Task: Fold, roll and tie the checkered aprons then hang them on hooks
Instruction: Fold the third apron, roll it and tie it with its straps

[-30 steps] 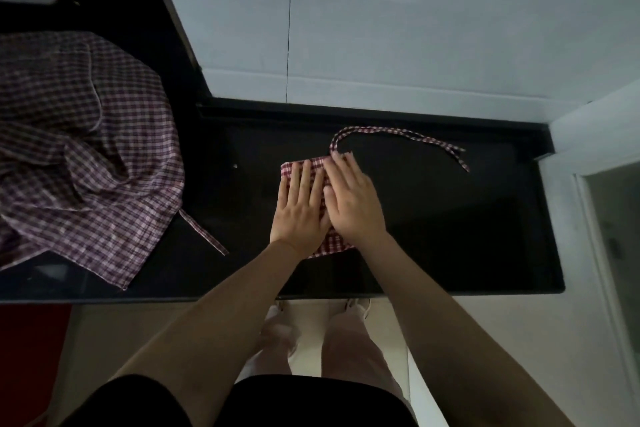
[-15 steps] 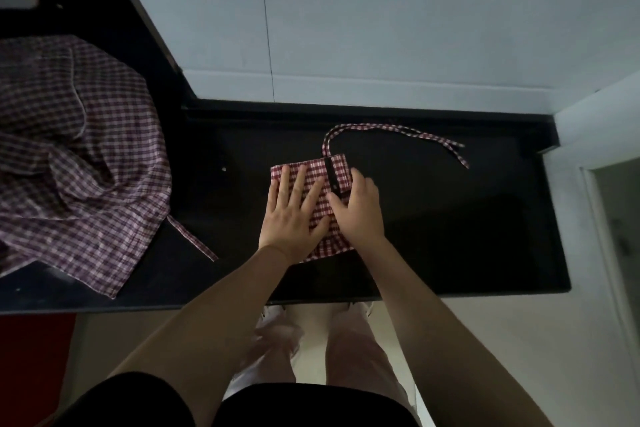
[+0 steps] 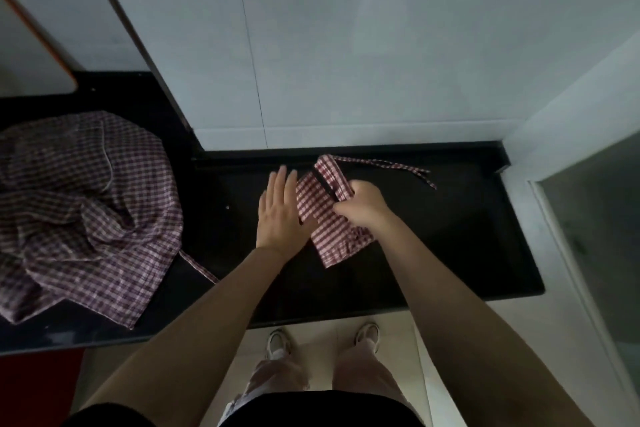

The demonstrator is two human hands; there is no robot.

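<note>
A small folded red-and-white checkered apron [image 3: 323, 218] lies tilted on the black counter [image 3: 450, 253]. My right hand [image 3: 362, 206] is closed on its right edge near the top and lifts that side. My left hand [image 3: 282, 215] rests flat with fingers apart against the apron's left edge. The apron's tie strings [image 3: 398, 166] trail to the right along the back of the counter. A second, unfolded checkered apron [image 3: 83, 208] sits crumpled in a heap on the left part of the counter.
A white tiled wall [image 3: 346, 45] rises right behind the counter. A white wall corner [image 3: 571, 114] borders the right end. One strap of the crumpled apron [image 3: 199, 267] lies near my left forearm. My feet stand on a pale floor [image 3: 322, 340] below.
Both hands were pressing flat on the folded apron. Now my right hand has closed on the apron's right edge and turned it askew, while my left hand slid to its left side.
</note>
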